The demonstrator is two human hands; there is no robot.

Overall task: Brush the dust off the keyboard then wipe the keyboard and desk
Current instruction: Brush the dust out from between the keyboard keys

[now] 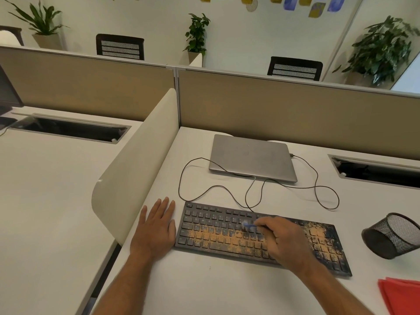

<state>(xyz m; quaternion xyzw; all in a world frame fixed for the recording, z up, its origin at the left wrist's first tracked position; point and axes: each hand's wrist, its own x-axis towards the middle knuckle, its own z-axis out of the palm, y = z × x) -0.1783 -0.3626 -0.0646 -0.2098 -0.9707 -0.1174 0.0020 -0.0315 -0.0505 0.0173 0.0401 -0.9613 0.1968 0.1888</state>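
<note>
Red cloth lies near on bench. Right hand, grip holding brush on dusty keyboard; left hand flat beside it. Risk: hard strokes flick dust onto bench, toward laptop.

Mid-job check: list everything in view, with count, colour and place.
keyboard: 1, black with orange dust, desk front
brush: 1, blue, blurred, over the keys
laptop: 1, silver, closed, behind keyboard
cable: 1, dark, looped between laptop and keyboard
mesh pen holder: 1, black, tipped over, right
cloth: 1, red, bottom right
desk: 1, white
potted plants: 3, green, behind partition
chairs: 2, black, behind partition
left hand: flat on desk, left of keyboard
right hand: gripping brush
</note>
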